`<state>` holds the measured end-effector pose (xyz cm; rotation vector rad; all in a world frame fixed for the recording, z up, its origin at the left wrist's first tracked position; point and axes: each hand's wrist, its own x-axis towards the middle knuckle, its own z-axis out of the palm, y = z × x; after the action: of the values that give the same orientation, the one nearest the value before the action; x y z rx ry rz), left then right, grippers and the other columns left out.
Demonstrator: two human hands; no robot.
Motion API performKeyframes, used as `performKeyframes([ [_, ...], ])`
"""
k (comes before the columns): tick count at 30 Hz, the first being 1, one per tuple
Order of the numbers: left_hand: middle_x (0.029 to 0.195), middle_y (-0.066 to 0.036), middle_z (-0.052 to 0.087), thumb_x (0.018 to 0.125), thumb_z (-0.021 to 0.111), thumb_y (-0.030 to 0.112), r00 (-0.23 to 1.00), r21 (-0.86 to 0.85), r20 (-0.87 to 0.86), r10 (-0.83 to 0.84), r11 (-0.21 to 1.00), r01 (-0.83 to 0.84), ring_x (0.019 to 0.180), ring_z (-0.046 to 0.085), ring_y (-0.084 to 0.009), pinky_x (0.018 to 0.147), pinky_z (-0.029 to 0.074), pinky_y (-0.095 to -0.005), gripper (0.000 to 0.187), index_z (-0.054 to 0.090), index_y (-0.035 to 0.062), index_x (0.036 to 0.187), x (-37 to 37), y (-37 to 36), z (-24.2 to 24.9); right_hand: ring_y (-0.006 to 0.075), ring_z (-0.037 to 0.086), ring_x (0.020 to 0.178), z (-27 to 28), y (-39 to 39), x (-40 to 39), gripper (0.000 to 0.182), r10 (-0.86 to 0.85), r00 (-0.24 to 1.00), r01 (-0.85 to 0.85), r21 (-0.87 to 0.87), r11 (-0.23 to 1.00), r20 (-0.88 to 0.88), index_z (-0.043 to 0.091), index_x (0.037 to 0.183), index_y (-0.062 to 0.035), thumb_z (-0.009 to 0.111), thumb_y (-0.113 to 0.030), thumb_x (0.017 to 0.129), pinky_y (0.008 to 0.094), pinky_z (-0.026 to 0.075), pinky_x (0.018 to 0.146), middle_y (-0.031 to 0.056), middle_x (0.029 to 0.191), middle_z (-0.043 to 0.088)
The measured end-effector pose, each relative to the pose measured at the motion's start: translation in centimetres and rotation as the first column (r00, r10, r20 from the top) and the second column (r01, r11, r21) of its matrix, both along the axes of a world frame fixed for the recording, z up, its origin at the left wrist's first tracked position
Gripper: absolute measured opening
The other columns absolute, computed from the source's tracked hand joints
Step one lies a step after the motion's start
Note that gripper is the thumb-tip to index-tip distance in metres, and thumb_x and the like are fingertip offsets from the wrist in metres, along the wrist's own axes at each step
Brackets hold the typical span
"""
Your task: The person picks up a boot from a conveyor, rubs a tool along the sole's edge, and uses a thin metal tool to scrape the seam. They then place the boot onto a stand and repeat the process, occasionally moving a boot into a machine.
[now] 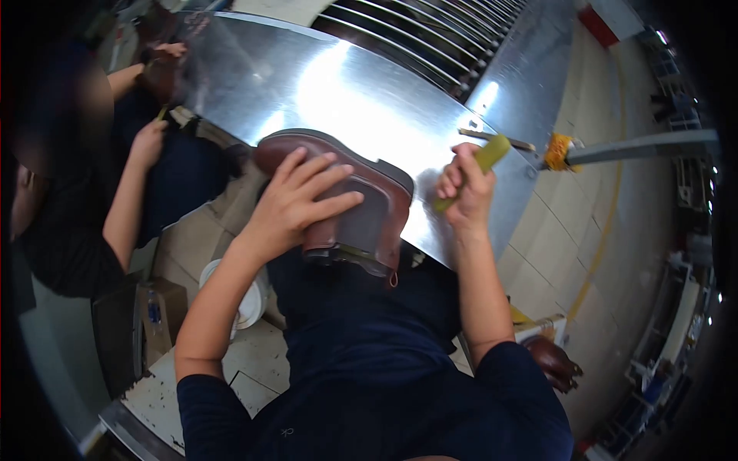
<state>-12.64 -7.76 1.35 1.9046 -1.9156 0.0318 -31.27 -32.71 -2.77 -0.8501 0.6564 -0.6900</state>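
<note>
Brushed steel worktop (392,115), glare across the middle; parallel metal rods (430,46) beyond. Off to the left, a co-worker's hand (147,144).

Brown leather ankle boot (367,173) with dark side panel (367,224): at the worktop's near edge, on its side, sole turned away from the wearer. Long axis crosswise, toe left, heel right, opening toward the wearer's body.

Left hand (288,203) nearer, touching: fingers apart across the upper; thumb hidden, so cannot tell whether it clamps.

Right hand (469,188) closed round a yellow-green, bar-shaped tool (493,154), somewhat blurred. Tool slants, lower end toward the boot's heel. Key relation: boot lies left of the right-hand fingers, heel end closest, a gap between. Slim dark rod (523,144) on the steel just beyond that hand.
</note>
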Motion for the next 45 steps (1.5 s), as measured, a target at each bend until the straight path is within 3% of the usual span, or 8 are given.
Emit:
performKeyframes([
  [12, 0.15, -0.008, 0.058, 0.084, 0.074, 0.014, 0.995, -0.091, -0.089, -0.047, 0.995, 0.039, 0.143, 0.05, -0.0352, 0.121, 0.031, -0.0643, 0.049, 0.072, 0.0262, 0.131, 0.2, 0.9, -2.3, 0.0092, 0.042, 0.047, -2.3, -2.8, 2.1, 0.021, -0.112, 0.988, 0.084, -0.231, 0.969, -0.111, 0.062, 0.106, -0.0051, 0.074, -0.021, 0.099, 0.0262, 0.035, 0.044, -0.0008, 0.063, 0.046],
  [19, 0.162, -0.007, 0.046, 0.072, 0.084, 0.004, 0.959, -0.019, -0.283, -0.013, 1.0, 0.007, 0.156, 0.033, -0.0372, 0.124, 0.022, -0.0702, 0.075, 0.064, 0.0265, 0.141, -0.1, 1.1, -2.0, 0.0079, 0.042, 0.047, -3.3, -2.6, 12.1, 0.022, 0.135, 0.989, -0.149, -0.354, 0.923, -0.063, 0.06, 0.108, -0.0056, 0.072, -0.023, 0.101, 0.0257, 0.033, 0.042, -0.0035, 0.062, 0.046],
  [23, 0.168, -0.008, 0.037, 0.08, 0.078, 0.003, 0.914, 0.115, -0.173, 0.367, 0.929, -0.351, 0.159, 0.023, -0.0443, 0.123, 0.019, -0.0724, 0.078, 0.056, 0.0259, 0.151, -2.7, 1.6, -1.4, 0.0087, 0.043, 0.046, -3.0, -2.5, 13.5, 0.022, 0.113, 0.993, -0.101, -0.208, 0.973, 0.046, 0.059, 0.108, -0.007, 0.072, -0.024, 0.101, 0.0257, 0.034, 0.043, -0.0028, 0.061, 0.044],
  [32, 0.173, -0.026, 0.013, 0.076, 0.092, 0.019, 0.609, -0.166, -0.677, 0.413, 0.721, -0.673, 0.161, 0.013, -0.0473, 0.128, 0.024, -0.0503, 0.112, 0.025, 0.009, 0.166, -9.5, 0.7, -7.1, 0.0093, 0.043, 0.044, -5.1, -0.1, 11.2, 0.029, 0.214, 0.968, -0.251, -0.424, 0.87, -0.134, 0.062, 0.116, -0.0019, 0.069, -0.026, 0.103, 0.0256, 0.037, 0.044, -0.0021, 0.059, 0.047],
  [37, 0.175, -0.025, 0.002, 0.073, 0.096, 0.025, 0.674, -0.192, -0.684, 0.279, 0.822, -0.535, 0.163, 0.007, -0.0408, 0.129, 0.02, -0.0483, 0.129, 0.011, 0.0062, 0.168, -9.4, 1.8, -8.4, 0.0111, 0.048, 0.048, -4.0, 1.5, 8.8, 0.029, 0.246, 0.969, -0.235, -0.225, 0.946, 0.024, 0.063, 0.117, 0.0003, 0.063, -0.027, 0.107, 0.027, 0.04, 0.047, 0.0003, 0.061, 0.046],
  [41, 0.176, -0.02, 0.009, 0.07, 0.093, 0.015, 0.483, -0.041, -0.856, 0.187, 0.905, -0.423, 0.164, 0.01, -0.0341, 0.13, 0.017, -0.0465, 0.12, 0.023, 0.0065, 0.167, -6.6, 3.2, -3.9, 0.01, 0.055, 0.06, -5.1, 3.5, 7.2, 0.024, 0.366, 0.927, -0.374, -0.285, 0.883, -0.082, 0.064, 0.117, -0.0022, 0.062, -0.023, 0.107, 0.0272, 0.046, 0.057, 0.0011, 0.071, 0.058],
  [43, 0.174, -0.02, 0.022, 0.065, 0.093, 0.015, 0.574, -0.063, -0.8, 0.177, 0.926, -0.373, 0.162, 0.017, -0.0343, 0.13, 0.018, -0.0456, 0.118, 0.031, 0.0065, 0.165, -4.8, 3.4, -3.1, 0.0097, 0.065, 0.08, -4.7, 5.1, 7.5, 0.023, 0.397, 0.903, -0.428, -0.41, 0.805, -0.164, 0.069, 0.117, -0.0024, 0.065, -0.022, 0.105, 0.0275, 0.054, 0.07, 0.0029, 0.089, 0.072],
  [45, 0.169, -0.02, 0.03, 0.066, 0.091, 0.016, 0.531, -0.014, -0.78, 0.33, 0.84, -0.542, 0.159, 0.026, -0.0341, 0.13, 0.023, -0.0476, 0.12, 0.026, 0.0052, 0.166, -5.5, 2.3, -2.8, 0.0077, 0.062, 0.078, -3.4, 5.7, 7.8, 0.023, 0.375, 0.915, -0.401, -0.417, 0.816, -0.147, 0.07, 0.116, -0.0043, 0.068, -0.022, 0.102, 0.0267, 0.051, 0.067, 0.0013, 0.082, 0.07],
])
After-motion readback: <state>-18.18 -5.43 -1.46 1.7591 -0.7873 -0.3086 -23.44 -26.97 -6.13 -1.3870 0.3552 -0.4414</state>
